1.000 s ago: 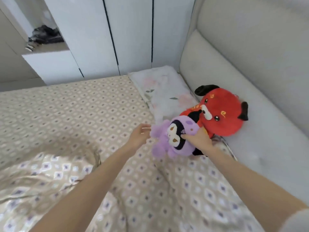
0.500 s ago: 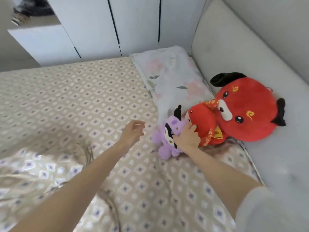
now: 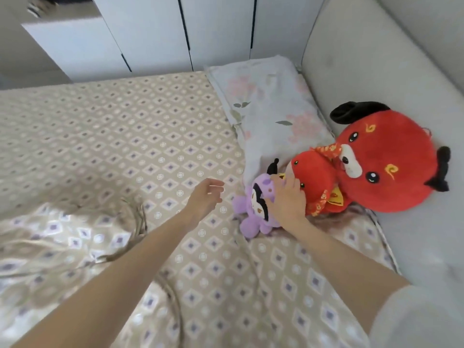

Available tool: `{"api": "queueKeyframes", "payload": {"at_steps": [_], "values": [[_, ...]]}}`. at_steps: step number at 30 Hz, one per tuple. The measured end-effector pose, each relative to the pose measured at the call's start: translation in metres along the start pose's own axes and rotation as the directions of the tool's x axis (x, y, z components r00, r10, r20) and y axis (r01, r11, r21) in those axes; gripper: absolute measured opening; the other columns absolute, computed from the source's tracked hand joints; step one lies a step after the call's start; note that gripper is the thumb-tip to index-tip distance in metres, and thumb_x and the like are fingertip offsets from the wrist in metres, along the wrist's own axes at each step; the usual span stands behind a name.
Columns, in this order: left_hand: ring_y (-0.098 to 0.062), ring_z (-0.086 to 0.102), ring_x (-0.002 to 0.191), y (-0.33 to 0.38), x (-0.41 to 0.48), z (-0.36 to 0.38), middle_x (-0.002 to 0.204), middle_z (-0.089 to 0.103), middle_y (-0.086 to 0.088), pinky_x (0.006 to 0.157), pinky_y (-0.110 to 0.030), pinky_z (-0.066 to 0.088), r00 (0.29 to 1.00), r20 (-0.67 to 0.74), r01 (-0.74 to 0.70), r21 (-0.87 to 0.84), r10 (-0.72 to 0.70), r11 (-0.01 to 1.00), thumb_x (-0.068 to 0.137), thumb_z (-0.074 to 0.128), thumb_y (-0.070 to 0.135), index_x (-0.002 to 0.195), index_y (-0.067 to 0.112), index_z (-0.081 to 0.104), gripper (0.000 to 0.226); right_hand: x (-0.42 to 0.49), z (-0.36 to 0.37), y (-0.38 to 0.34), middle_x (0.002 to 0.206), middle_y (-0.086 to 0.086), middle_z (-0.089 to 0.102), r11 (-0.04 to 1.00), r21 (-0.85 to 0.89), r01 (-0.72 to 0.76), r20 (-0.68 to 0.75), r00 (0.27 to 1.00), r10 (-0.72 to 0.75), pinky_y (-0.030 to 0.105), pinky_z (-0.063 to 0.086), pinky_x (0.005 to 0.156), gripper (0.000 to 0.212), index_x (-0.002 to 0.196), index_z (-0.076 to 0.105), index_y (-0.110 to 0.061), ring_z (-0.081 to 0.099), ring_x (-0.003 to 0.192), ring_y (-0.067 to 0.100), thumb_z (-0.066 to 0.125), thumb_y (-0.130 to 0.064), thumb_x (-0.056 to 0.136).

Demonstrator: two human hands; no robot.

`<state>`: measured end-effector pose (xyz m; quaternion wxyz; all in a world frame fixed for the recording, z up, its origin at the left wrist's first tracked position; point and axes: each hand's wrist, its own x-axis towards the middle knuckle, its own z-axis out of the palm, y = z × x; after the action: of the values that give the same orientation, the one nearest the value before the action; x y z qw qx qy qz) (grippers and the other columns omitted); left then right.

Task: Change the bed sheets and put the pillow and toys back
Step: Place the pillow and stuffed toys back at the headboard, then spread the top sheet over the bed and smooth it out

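Head view: the purple plush toy (image 3: 253, 212) lies on the patterned bed sheet (image 3: 125, 146) at the near end of the pillow (image 3: 271, 104). Its long axis is diagonal, head toward the small red plush (image 3: 313, 177) and legs toward the viewer, face turned left. The right hand (image 3: 286, 199) cups its head, fingers spread and curved over it. The left hand (image 3: 204, 197) hovers just beside it, fingers loosely curled, holding nothing. The large red plush (image 3: 386, 159) leans on the headboard (image 3: 376, 59).
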<state>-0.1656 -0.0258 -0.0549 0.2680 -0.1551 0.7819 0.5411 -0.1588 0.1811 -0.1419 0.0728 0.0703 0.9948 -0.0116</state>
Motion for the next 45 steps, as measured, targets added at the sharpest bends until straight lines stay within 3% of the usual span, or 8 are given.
{"api": "queueKeyframes", "payload": {"at_steps": [5, 10, 14, 25, 29, 34, 40, 45], "values": [[-0.02, 0.059, 0.095, 0.003, -0.013, -0.005, 0.116, 0.058, 0.0, 0.089, -0.034, 0.046, 1.0, -0.014, 0.011, -0.016, -0.011, 1.0, 0.093, 0.038, 0.005, 0.117, 0.015, 0.054, 0.03, -0.002, -0.005, 0.001, 0.134, 0.006, 0.039, 0.998, -0.008, 0.061, 0.131, 0.99, -0.059, 0.032, 0.041, 0.082, 0.034, 0.125, 0.049, -0.024, 0.032, 0.129, 0.025, 0.05, -0.033, 0.092], [-0.021, 0.059, 0.097, 0.001, -0.04, -0.02, 0.119, 0.057, -0.001, 0.094, -0.038, 0.046, 0.999, -0.037, -0.01, -0.022, 0.009, 1.0, 0.094, 0.038, 0.005, 0.12, 0.014, 0.054, 0.032, -0.009, -0.032, -0.006, 0.136, 0.009, 0.038, 0.997, 0.082, 0.013, 0.278, 0.96, -0.035, 0.039, 0.038, 0.094, 0.041, 0.132, 0.045, -0.024, 0.03, 0.131, 0.029, 0.043, -0.03, 0.092], [-0.02, 0.06, 0.098, 0.0, -0.076, -0.043, 0.121, 0.057, 0.0, 0.093, -0.037, 0.047, 0.996, -0.066, -0.07, -0.033, 0.068, 0.997, 0.094, 0.037, 0.004, 0.12, 0.015, 0.054, 0.032, -0.032, -0.073, -0.022, 0.125, 0.012, 0.053, 0.975, 0.222, 0.031, 0.191, 0.979, -0.075, 0.038, 0.04, 0.095, 0.038, 0.128, 0.052, -0.021, 0.048, 0.116, 0.031, 0.046, -0.03, 0.091], [-0.017, 0.061, 0.099, -0.03, -0.234, -0.119, 0.126, 0.057, 0.0, 0.092, -0.037, 0.049, 0.956, -0.114, -0.28, -0.069, 0.271, 0.958, 0.094, 0.041, 0.006, 0.114, 0.02, 0.054, 0.028, -0.199, -0.181, -0.103, 0.114, 0.004, 0.063, 0.867, 0.489, 0.098, 0.025, 0.992, -0.126, 0.036, 0.047, 0.088, 0.039, 0.129, 0.052, -0.021, 0.059, 0.101, 0.02, 0.05, -0.024, 0.09], [-0.019, 0.06, 0.104, -0.052, -0.292, -0.145, 0.127, 0.056, 0.0, 0.094, -0.038, 0.049, 0.944, -0.124, -0.315, -0.066, 0.306, 0.947, 0.095, 0.04, 0.006, 0.119, 0.019, 0.053, 0.03, -0.26, -0.191, -0.129, 0.098, -0.004, 0.057, 0.834, 0.546, 0.08, 0.015, 0.994, -0.105, 0.026, 0.04, 0.069, 0.037, 0.126, 0.054, -0.021, 0.056, 0.076, 0.012, 0.051, -0.023, 0.09], [-0.019, 0.059, 0.103, -0.085, -0.35, -0.17, 0.128, 0.054, -0.003, 0.095, -0.037, 0.047, 0.947, -0.151, -0.302, -0.1, 0.285, 0.948, 0.096, 0.04, 0.005, 0.123, 0.014, 0.053, 0.031, -0.315, -0.194, -0.165, 0.127, 0.006, 0.055, 0.785, 0.615, 0.071, 0.041, 0.992, -0.121, 0.028, 0.043, 0.081, 0.039, 0.128, 0.054, -0.02, 0.057, 0.101, 0.019, 0.055, -0.019, 0.088], [-0.02, 0.059, 0.105, -0.13, -0.401, -0.192, 0.127, 0.055, -0.003, 0.084, -0.031, 0.05, 0.948, -0.169, -0.289, -0.094, 0.271, 0.953, 0.094, 0.041, 0.003, 0.124, 0.012, 0.052, 0.033, -0.378, -0.191, -0.198, 0.136, 0.006, 0.05, 0.779, 0.622, 0.079, 0.055, 0.988, -0.144, 0.027, 0.044, 0.077, 0.04, 0.13, 0.053, -0.023, 0.056, 0.094, 0.017, 0.055, -0.022, 0.09], [-0.017, 0.061, 0.1, -0.173, -0.438, -0.196, 0.119, 0.059, 0.0, 0.089, -0.035, 0.05, 0.955, -0.175, -0.265, -0.145, 0.239, 0.953, 0.092, 0.048, 0.005, 0.113, 0.019, 0.056, 0.027, -0.432, -0.177, -0.206, 0.136, 0.006, 0.051, 0.781, 0.616, 0.103, 0.077, 0.979, -0.19, 0.031, 0.043, 0.092, 0.039, 0.129, 0.054, -0.02, 0.053, 0.117, 0.019, 0.055, -0.021, 0.09]]}}
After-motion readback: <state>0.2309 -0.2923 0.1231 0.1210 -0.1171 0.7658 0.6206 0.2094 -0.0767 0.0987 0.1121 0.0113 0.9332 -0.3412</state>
